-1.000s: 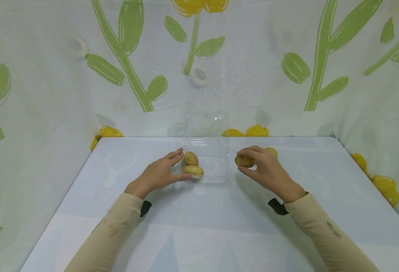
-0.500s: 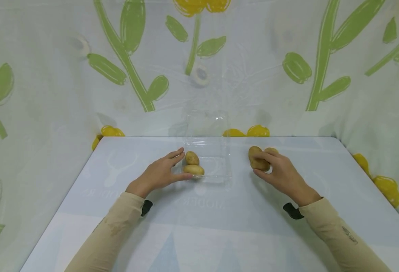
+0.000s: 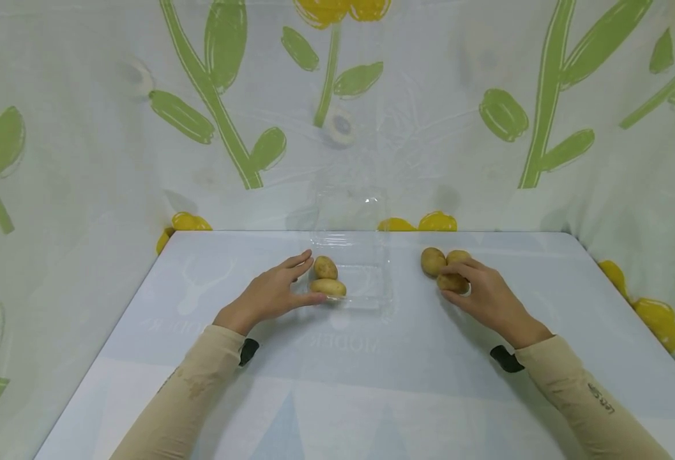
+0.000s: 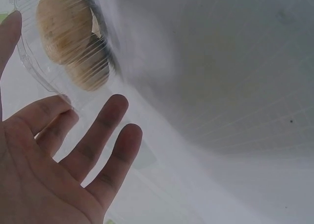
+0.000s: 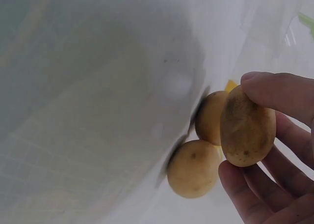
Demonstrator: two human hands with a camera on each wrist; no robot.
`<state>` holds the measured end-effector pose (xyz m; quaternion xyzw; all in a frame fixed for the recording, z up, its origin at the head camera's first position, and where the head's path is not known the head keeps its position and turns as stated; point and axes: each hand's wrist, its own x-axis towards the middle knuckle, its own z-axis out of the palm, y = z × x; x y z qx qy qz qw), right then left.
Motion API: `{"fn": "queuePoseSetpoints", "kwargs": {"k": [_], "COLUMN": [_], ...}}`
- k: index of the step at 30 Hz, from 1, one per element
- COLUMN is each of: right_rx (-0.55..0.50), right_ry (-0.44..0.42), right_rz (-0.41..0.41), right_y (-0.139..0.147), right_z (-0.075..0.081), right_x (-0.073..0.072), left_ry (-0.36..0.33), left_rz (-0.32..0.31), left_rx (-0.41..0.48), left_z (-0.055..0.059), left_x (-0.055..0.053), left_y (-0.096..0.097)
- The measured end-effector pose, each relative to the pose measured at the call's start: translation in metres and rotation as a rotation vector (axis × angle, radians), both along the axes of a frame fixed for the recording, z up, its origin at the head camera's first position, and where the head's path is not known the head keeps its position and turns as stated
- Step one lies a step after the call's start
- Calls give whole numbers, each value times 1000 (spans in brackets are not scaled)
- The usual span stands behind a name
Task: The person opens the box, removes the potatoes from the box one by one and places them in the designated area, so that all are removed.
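Observation:
A clear plastic box (image 3: 366,295) with its lid raised sits at the table's middle. Two potatoes, one behind (image 3: 326,266) and one in front (image 3: 328,287), lie in its left part. My left hand (image 3: 310,278) rests flat against the box's left side with straight fingers (image 4: 105,130); the left wrist view shows the box's potatoes (image 4: 64,22) through the ribbed wall. My right hand (image 3: 455,282) pinches a third potato (image 3: 449,283) (image 5: 247,128) just above the table, right of the box. Beside it two loose potatoes (image 3: 432,260) (image 3: 458,256) lie on the table.
The pale table (image 3: 337,383) is bounded by a flower-printed curtain (image 3: 84,160) at the back and both sides. The box's upright lid (image 3: 351,211) stands toward the rear edge. Both forearms wear beige sleeves (image 3: 193,390).
My right hand has carried the potato from next to the box rightward and down to beside the two loose potatoes. The left hand has stayed at the box.

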<state>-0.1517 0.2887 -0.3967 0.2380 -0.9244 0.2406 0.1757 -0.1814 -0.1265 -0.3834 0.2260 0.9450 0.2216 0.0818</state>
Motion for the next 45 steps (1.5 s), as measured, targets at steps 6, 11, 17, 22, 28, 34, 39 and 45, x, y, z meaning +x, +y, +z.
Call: {"fn": "queuePoseSetpoints", "kwargs": {"k": [6,11,17,22,28,34,39,45], "right_rx": [25,54,71,78,93,114,118,132], "right_ry": [7,12,26,34,23,34,-9,-25], "right_rz": [22,26,34,22,15,25,24,17], "right_y": [3,3,3,2,1,2,3,2], "right_z": [-2,-4,-6,-6,-4,-2,-3,-4], "right_x": [-4,-7,-7,-9,-8,-6,-6,-6], "left_ry": [-4,-8,0,-3,-10,-9,-8,-6], "left_rz": [0,-6,-8,-8,-6,-6,-6,-9], "left_rx": [5,10,7,11,8,15,14,17], "left_z": [0,-1,-1,0,1,1,1,0], "left_x": [0,0,-1,-1,-1,-1,0,-1], "left_y": [0,0,0,0,0,-1,-1,-1]}}
